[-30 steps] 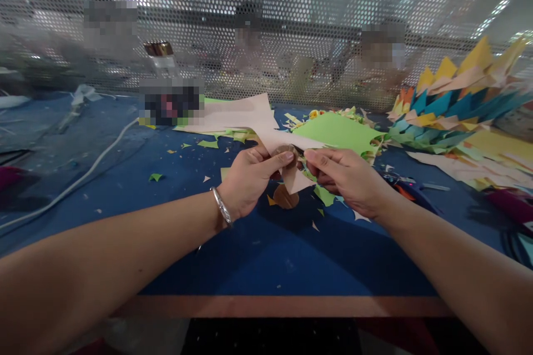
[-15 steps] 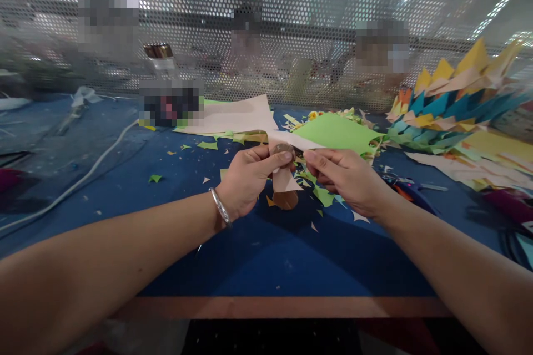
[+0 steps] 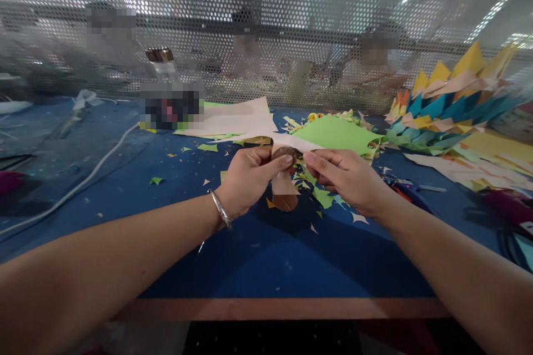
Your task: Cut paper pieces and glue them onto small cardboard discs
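My left hand, with a silver bangle on its wrist, is closed in a pinch. Its thumb presses a round brown piece against a strip of pale pink paper, held above the table. My right hand is closed close beside it, at the paper's right side. A small dark tip shows at those fingers, too small to name. Below the paper is another rounded brown piece. Paper scraps in green, white and orange lie under and around the hands.
Pale sheets and a green sheet lie behind the hands. Layered folded paper stands at the right. A white cable crosses the left side. A perforated metal screen closes the back, with people beyond.
The pale paper in my left hand has shifted slightly, and more of a brownish strip shows behind that hand. Both hands stay nearly in place.
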A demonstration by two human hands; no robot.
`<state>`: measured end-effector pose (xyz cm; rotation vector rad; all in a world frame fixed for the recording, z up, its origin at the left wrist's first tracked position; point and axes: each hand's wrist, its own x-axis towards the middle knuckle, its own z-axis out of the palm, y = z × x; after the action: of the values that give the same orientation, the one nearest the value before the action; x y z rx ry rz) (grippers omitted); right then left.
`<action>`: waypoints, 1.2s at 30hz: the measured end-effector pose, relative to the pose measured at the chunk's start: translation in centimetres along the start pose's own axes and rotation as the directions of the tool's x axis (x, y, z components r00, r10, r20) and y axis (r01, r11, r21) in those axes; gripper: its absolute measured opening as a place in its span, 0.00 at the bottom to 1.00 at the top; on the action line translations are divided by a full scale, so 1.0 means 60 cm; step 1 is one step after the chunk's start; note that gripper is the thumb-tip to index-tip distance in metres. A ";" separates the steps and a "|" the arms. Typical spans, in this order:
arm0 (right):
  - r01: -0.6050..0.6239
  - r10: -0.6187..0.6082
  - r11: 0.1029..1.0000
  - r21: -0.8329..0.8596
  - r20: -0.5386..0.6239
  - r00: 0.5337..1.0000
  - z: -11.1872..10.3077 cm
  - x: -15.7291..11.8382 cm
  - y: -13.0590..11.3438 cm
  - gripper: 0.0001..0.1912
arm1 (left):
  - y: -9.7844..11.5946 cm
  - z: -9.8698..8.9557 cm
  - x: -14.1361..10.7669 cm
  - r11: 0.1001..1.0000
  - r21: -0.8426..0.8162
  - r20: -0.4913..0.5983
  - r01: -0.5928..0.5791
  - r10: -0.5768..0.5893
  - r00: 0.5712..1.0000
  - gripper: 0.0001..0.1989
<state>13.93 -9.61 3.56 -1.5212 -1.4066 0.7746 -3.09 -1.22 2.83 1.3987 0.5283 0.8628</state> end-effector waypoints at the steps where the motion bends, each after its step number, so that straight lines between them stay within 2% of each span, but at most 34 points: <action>1: 0.001 -0.001 1.000 0.003 -0.003 1.000 -0.001 0.000 0.000 0.27 | 0.001 -0.001 0.001 1.000 0.017 -0.007 -0.012 0.012 1.000 0.05; 6: -0.020 0.020 0.998 0.064 0.002 1.000 -0.005 -0.003 -0.007 0.28 | 0.004 -0.006 0.008 0.998 -0.032 -0.060 -0.054 0.052 0.997 0.05; 10: -0.037 0.036 0.986 0.160 0.013 0.999 -0.010 -0.006 -0.021 0.29 | 0.006 -0.009 0.007 0.989 -0.113 -0.113 0.098 -0.111 0.987 0.08; 12: -0.044 0.039 0.983 0.180 0.031 0.999 -0.012 -0.006 -0.025 0.29 | 0.007 -0.008 0.004 0.979 -0.150 -0.123 0.135 -0.154 0.980 0.08; 17: -0.105 0.095 0.984 0.147 0.073 0.993 -0.015 -0.004 -0.021 0.28 | 0.007 -0.002 -0.003 0.981 -0.169 -0.078 0.092 -0.106 0.991 0.08; 24: -0.162 0.150 0.981 0.107 0.111 0.982 -0.010 -0.003 -0.019 0.30 | 0.003 0.011 -0.017 0.976 -0.174 -0.053 0.128 -0.139 0.989 0.03; 32: -0.184 0.169 0.978 0.100 0.146 0.975 -0.012 -0.005 -0.023 0.30 | 0.003 0.012 -0.020 0.975 -0.165 -0.054 0.149 -0.160 0.986 0.04; 36: -0.190 0.174 0.977 0.093 0.153 0.973 -0.012 -0.005 -0.024 0.31 | 0.000 0.012 -0.021 0.975 -0.161 -0.017 0.152 -0.156 0.988 0.05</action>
<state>13.89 -10.11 5.12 -1.5507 -1.3184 1.0747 -3.29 -2.65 2.73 1.1849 0.5697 0.7834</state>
